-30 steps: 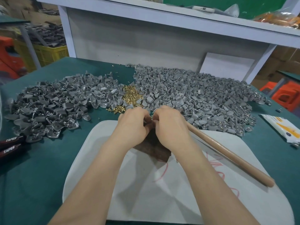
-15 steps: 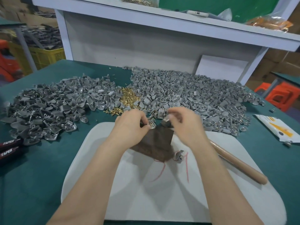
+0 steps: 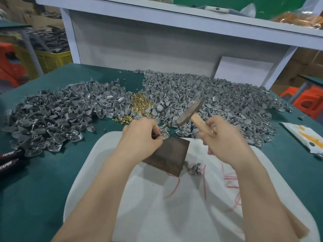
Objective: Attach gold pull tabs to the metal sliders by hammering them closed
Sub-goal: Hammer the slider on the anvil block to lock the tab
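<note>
My left hand point(image 3: 141, 137) pinches a grey slider with a gold tab point(image 3: 163, 135) against the far corner of a dark metal block point(image 3: 168, 157). My right hand point(image 3: 225, 140) grips the wooden handle of a hammer point(image 3: 192, 111), whose head is raised above and to the right of the block. A small heap of gold pull tabs point(image 3: 139, 103) lies between two big piles of grey sliders, one at the left point(image 3: 57, 112) and one at the right point(image 3: 209, 100). One finished slider point(image 3: 194, 169) lies on the white board just right of the block.
A white board point(image 3: 174, 206) with red marks covers the green table point(image 3: 35, 180) in front of me. Black tool handles point(image 3: 8, 158) lie at the left edge, a white and yellow packet point(image 3: 304, 137) at the right. A white shelf frame point(image 3: 157, 41) stands behind the piles.
My hands have parted. My right hand has taken hold of the hammer and raised it. A slider dropped onto the board beside the block. My left hand holds another piece on the block.
</note>
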The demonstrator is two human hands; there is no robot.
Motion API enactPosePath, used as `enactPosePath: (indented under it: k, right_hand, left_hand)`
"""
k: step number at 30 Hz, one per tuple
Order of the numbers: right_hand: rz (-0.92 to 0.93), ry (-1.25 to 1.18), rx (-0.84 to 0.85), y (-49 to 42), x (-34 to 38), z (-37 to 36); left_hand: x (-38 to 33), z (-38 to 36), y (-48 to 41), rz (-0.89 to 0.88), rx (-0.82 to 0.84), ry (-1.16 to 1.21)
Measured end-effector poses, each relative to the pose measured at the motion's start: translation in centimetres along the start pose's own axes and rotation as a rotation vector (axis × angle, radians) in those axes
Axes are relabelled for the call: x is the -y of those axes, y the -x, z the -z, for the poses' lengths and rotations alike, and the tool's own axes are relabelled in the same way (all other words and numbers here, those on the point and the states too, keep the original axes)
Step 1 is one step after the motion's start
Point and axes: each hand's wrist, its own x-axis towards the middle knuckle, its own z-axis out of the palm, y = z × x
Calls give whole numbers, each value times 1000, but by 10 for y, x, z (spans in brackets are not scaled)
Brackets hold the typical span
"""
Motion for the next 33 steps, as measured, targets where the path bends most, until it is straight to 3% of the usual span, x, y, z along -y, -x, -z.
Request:
enactPosePath:
  k: [7,12,14,17,18,21,23,27,28,31,33]
  right_hand:
    - [367,-142,-383,20,25,-2]
    - [296,98,-73,23,26,-8]
    - [312,77,-206,23,28,-6]
    - [392,-171,-440,24,31,-1]
    - [393,-160,-402,24,32,0]
    - [320,110,-82,28,30,-7]
    - [312,137,-130,27,31,-8]
    - [376,-120,-445,24,32,-4]
    - [381,-88,-405,23,32,-2]
    - [280,94,-69,22,23,-7]
    - [250,142,-132,22,23,-7]
  left_hand:
    - [1,-2,0,4,-15,36]
    - [-2,0,0,43,-32,71]
    - [-2,0,1,44,-34,71]
    - [-2,-1,1,32,-27,65]
    - [-2,-1,0,43,-29,66]
    - [-4,0,1,70,-40,77]
    - [-3,0,1,57,-44,84]
    - [-1,-1,1,33,-18,70]
    - [-1,0,1,40,-19,70]
    - [-3,1,2,67,-27,59]
    - [-4,1,2,68,-28,70]
